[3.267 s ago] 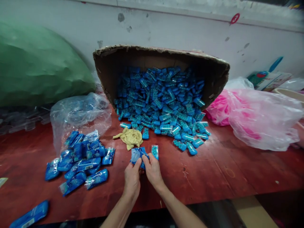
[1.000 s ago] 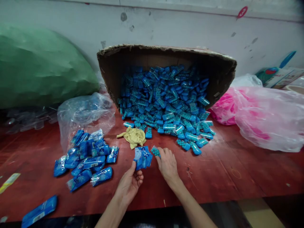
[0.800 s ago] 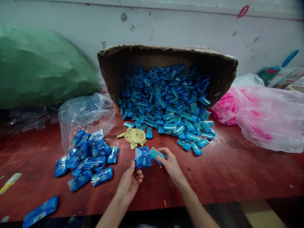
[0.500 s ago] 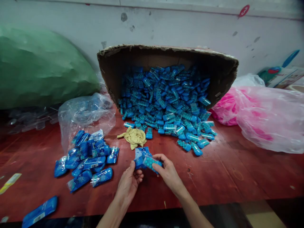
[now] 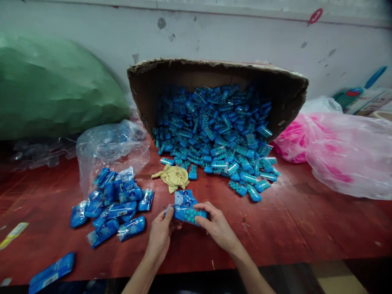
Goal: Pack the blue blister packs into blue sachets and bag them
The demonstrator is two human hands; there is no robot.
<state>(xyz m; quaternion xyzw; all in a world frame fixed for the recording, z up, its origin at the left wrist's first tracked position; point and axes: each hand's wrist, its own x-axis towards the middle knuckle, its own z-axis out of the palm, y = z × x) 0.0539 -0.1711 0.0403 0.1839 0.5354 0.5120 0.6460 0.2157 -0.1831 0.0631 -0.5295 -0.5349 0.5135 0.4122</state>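
Note:
Near the table's front edge, my left hand pinches the end of a blue printed plastic sleeve. My right hand grips a small clear container of turquoise balls between thumb and fingers. The container's left end meets the sleeve; how far inside it lies I cannot tell. Just beyond them, more flat blue printed sleeves lie on the table. A crumpled yellow cloth-like piece sits behind these. To the left is a pile of blue-wrapped containers.
A cardboard box on its side spills many ball-filled containers onto the red table. Clear plastic bag and big green sack stand left, pink-filled bags right. A flat blue packet stack lies front left.
My left hand has drawn a blue sleeve off the flat ones, which now rest on the table. My right hand has brought the container leftward, its end against the sleeve.

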